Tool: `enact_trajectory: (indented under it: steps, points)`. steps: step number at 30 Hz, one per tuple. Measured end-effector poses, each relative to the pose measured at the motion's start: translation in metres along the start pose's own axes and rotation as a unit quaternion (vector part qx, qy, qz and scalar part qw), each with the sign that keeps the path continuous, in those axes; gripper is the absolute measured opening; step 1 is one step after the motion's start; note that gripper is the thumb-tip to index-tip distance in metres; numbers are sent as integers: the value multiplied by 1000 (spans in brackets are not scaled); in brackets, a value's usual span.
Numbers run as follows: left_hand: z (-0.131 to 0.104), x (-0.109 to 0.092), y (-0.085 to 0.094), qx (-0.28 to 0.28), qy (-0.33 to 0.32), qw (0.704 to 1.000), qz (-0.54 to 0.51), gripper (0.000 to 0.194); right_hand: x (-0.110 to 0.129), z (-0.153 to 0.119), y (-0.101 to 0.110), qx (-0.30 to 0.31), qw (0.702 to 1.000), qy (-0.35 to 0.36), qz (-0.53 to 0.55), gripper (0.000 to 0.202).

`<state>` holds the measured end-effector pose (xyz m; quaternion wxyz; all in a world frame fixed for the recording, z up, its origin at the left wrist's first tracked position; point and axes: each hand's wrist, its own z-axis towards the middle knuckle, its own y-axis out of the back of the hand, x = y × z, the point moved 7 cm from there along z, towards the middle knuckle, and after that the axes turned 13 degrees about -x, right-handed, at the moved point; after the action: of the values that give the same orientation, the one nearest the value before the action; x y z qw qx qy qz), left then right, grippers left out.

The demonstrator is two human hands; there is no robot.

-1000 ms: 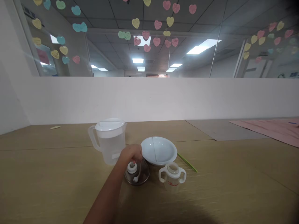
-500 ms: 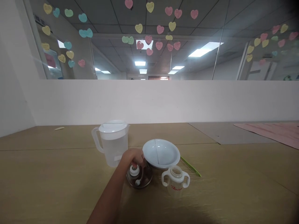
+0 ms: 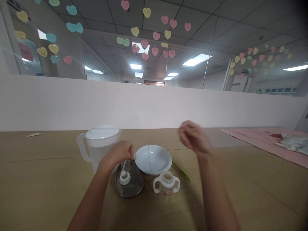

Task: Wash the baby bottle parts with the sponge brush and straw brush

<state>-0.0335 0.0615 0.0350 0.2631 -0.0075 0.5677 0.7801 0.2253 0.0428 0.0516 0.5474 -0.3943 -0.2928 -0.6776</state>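
Observation:
My left hand (image 3: pixel 121 152) is closed in a pinch above the dark metal tray (image 3: pixel 134 189); a small pale bit shows at its fingertips, too unclear to name. In the tray lies a white ring cap with a straw (image 3: pixel 124 178), beside a clear piece. My right hand (image 3: pixel 193 136) is raised at the right, fingers curled and blurred, and whether it holds anything cannot be made out. Between my arms stand a white bowl (image 3: pixel 158 160) with a thin stick across it and a clear two-handled baby bottle (image 3: pixel 166 185), its top uncapped.
A translucent lidded pitcher (image 3: pixel 103 141) stands behind my left forearm. Green stalks (image 3: pixel 181 170) lie right of the bowl. On the far right is a pink cloth (image 3: pixel 255 141) with a pale patterned thing on it. A white wall (image 3: pixel 149 106) rises behind the table.
My right hand has come into view at the right. My left hand has lifted a little off the tray. The ring cap and straw sit differently in the tray, and the view has turned right.

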Motion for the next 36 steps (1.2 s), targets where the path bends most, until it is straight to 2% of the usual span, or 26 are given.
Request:
enact_trajectory:
  steps: [1,3,5,7,9,12,15,17,19,21,24,26,28,31,36]
  points:
    - [-1,-4,8,-31,-15,999,-5,8,-14,4,-12,28,999,-16,-2,20]
    - [-2,-13,19,-76,-40,996,-30,9,-58,5,-45,136,985,-88,-64,15]
    - [0,-19,23,-113,-54,990,-65,10,-110,-5,-77,262,936,-183,-147,18]
    - [5,-24,21,-133,-64,982,-118,9,-149,-19,-99,339,890,-244,-182,20]
    - [10,-27,15,-145,-65,974,-163,6,-172,-27,-110,352,878,-262,-192,18]
    - [17,-28,7,-186,-44,960,-205,15,-182,-23,-112,294,905,-241,-191,11]
    - [19,-28,1,-218,-22,944,-245,27,-167,-7,-99,218,938,-204,-175,9]
    - [20,-29,-4,-211,-18,940,-267,33,-143,6,-84,161,959,-175,-154,13]
    - [21,-30,-9,-203,-18,937,-286,34,-107,18,-66,93,979,-138,-115,24]
    - [22,-29,-11,-204,-18,932,-299,32,-60,24,-45,-16,997,-78,20,35]
    - [25,-30,-16,-203,-26,928,-310,37,-4,16,-33,-81,978,-7,191,46]
    - [27,-33,-20,-195,-37,926,-320,43,14,9,-38,-83,972,8,222,50]
    - [27,-37,-23,-184,-48,924,-332,48,20,3,-48,-76,975,19,210,42]
    - [25,-45,-25,-173,-57,918,-352,51,19,0,-64,-38,982,38,183,26]
    - [22,-52,-24,-171,-62,902,-392,52,16,-1,-73,-21,982,64,175,20]
